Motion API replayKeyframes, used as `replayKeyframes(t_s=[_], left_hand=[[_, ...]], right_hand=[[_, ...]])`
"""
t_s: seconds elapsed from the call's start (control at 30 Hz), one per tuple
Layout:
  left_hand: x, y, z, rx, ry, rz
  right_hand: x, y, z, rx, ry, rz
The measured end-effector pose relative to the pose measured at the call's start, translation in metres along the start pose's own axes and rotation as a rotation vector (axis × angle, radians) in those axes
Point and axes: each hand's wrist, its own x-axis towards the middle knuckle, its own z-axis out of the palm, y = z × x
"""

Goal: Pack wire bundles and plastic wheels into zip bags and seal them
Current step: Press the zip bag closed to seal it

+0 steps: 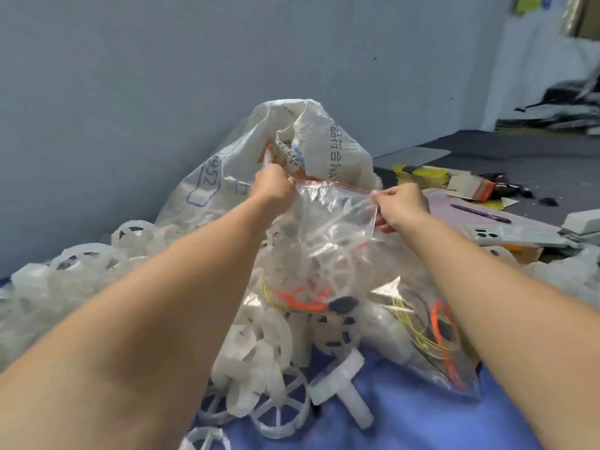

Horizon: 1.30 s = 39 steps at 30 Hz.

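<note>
I hold a clear zip bag (pixel 337 222) with a red zip strip up in front of me. My left hand (pixel 272 185) pinches its top left corner and my right hand (pixel 401 204) pinches its top right corner. Inside the bag are white plastic wheels and an orange and yellow wire bundle (pixel 298 300) at the bottom. A second filled zip bag (pixel 431 339) with orange and yellow wires lies on the blue cloth to the right. Loose white plastic wheels (pixel 279 414) lie piled below and to the left.
A large white woven sack (pixel 318 144) with printed text stands behind the bag against the grey wall. To the right lie a pink sheet with a pen (pixel 480 212), a phone (pixel 487 235), and yellow cartons (pixel 425 173). Blue cloth (pixel 422 423) covers the near surface.
</note>
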Motion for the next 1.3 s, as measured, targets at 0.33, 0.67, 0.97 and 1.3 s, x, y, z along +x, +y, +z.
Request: replayKeyframes(t_s=[0.33,0.67,0.97,1.3], left_hand=[[-0.02,0.004,-0.011,0.069,-0.109,-0.03],[-0.183,-0.042,-0.246,0.26,-0.11,0.276],[-0.375,-0.205,-0.472,0.646,-0.192,-0.19],[-0.562,-0.335,-0.579,0.694,-0.289,-0.646]], right_hand=[[-0.061,-0.043,0.013,-0.497,0.158,-0.291],[-0.285,-0.19,0.085,-0.209,-0.021,-0.74],[-0.538,-0.234,0.2,-0.071,-0.549,-0.924],[-0.7,-0.208,0.274,-0.229,-1.118,-0.972]])
